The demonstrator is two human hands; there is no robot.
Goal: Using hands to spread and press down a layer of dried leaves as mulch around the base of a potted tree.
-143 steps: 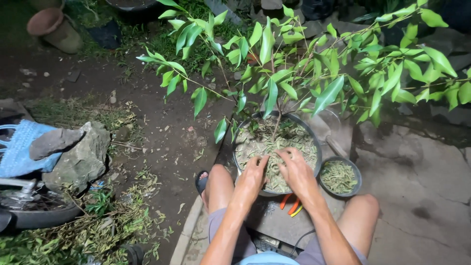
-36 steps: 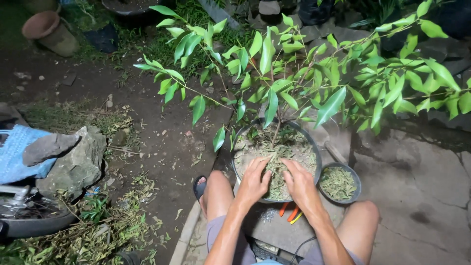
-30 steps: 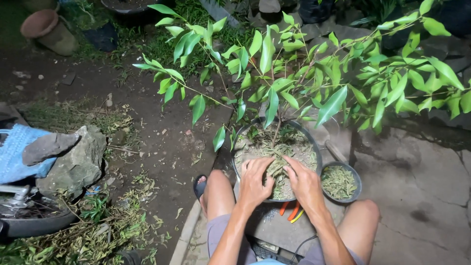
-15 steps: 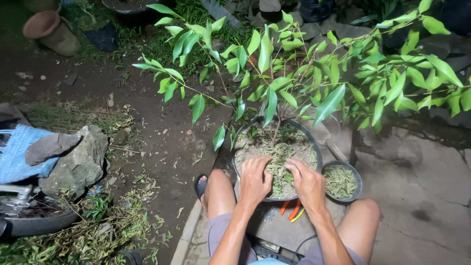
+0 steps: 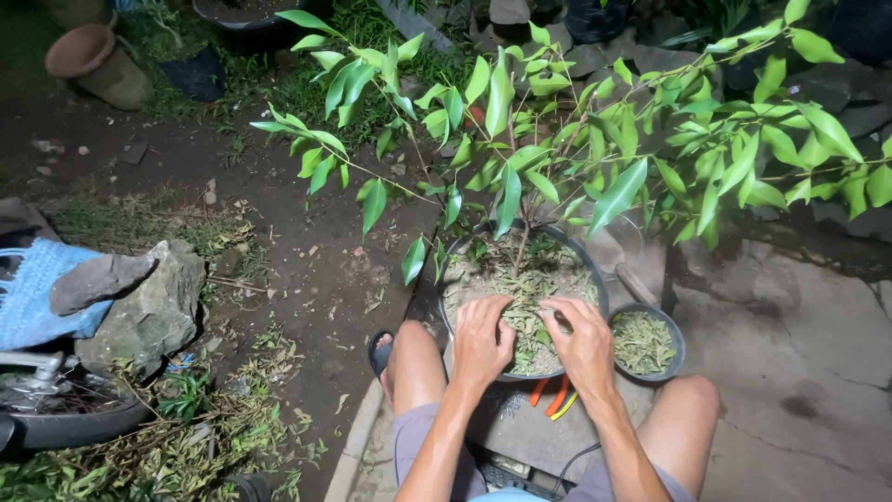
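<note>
A dark round pot (image 5: 602, 296) stands between my knees, holding a small tree with bright green leaves (image 5: 595, 130). Its soil is covered with chopped dry leaves (image 5: 520, 279). My left hand (image 5: 483, 336) lies flat on that leaf layer at the pot's near side, fingers spread. Right beside it, my right hand (image 5: 583, 342) rests on the same layer, fingers curled a little into the leaves. Neither hand lifts anything clear of the pot. A smaller dark bowl (image 5: 671, 327) of chopped leaves sits just right of the pot.
Orange-handled pliers (image 5: 556, 400) lie under the pot's near edge. Concrete slabs (image 5: 799, 353) spread to the right, bare soil (image 5: 307, 260) to the left. A large rock (image 5: 144, 307), blue woven cloth (image 5: 32, 288), a tyre (image 5: 65, 418) and a clay pot (image 5: 98, 60) are at left.
Both hands have slid a little toward me and closer together over the leaf layer in the pot. The pot, bowl and tree stay put.
</note>
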